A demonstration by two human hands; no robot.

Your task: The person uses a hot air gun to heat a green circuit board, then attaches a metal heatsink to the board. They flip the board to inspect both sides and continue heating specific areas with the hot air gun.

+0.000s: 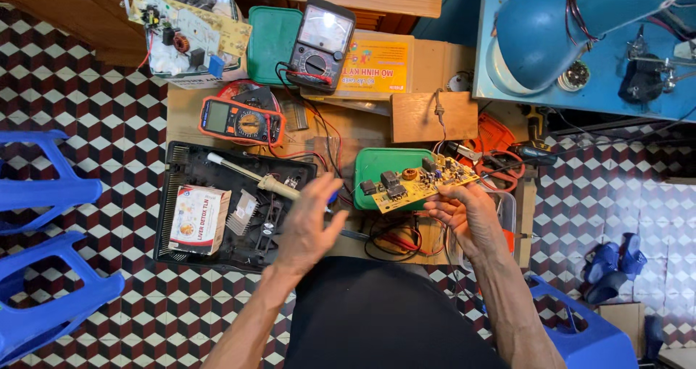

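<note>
An electronics repair workshop; multimeters [241, 120], bare circuit boards [419, 183] and a soldering iron [254, 175] crowd the bench.

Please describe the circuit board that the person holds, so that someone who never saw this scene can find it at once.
Start at the low wooden table in the middle and find the green box near its front edge. Just above that box, the right hand holds up a circuit board by its lower edge. It is yellowish with dark parts, unlike the pale board lying far back on the left.
</note>
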